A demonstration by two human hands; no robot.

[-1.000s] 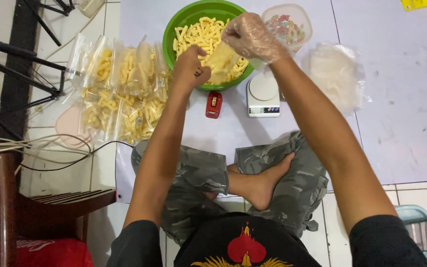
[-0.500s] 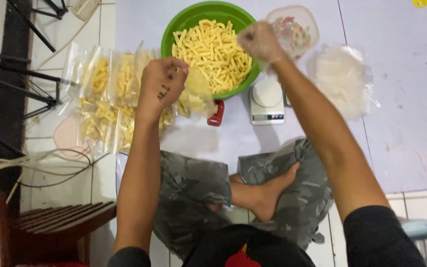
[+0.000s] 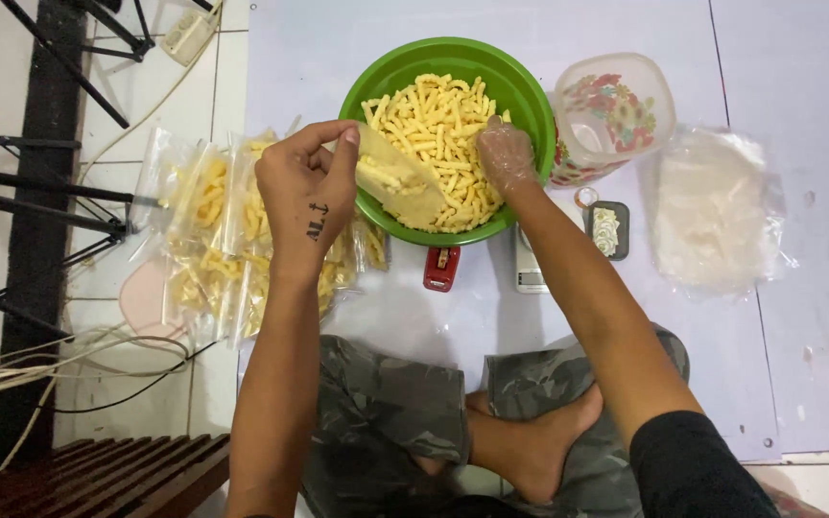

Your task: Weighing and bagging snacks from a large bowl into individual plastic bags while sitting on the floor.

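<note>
A green bowl [image 3: 388, 81] full of yellow stick snacks [image 3: 438, 125] stands on the pale mat ahead of my crossed legs. My left hand [image 3: 307, 192] holds a small clear plastic bag [image 3: 397, 179] by its mouth, tilted over the bowl's near left rim, with some snacks inside. My right hand [image 3: 507, 155], in a thin clear glove, reaches into the snacks at the bowl's right side, fingers curled around a few sticks.
Several filled snack bags [image 3: 213, 230] lie left of the bowl. A red stapler [image 3: 440, 268] and a small scale [image 3: 530, 269] sit below it. Right of the bowl are a floral plastic jar [image 3: 616, 110], a small dark tray [image 3: 607, 229] and a stack of empty bags [image 3: 717, 206]. Black metal legs [image 3: 45, 192] and cables [image 3: 11, 379] stand left.
My left hand has come back from the filled bags to the bowl with a bag. My right hand has dropped from above the rim into the snacks.
</note>
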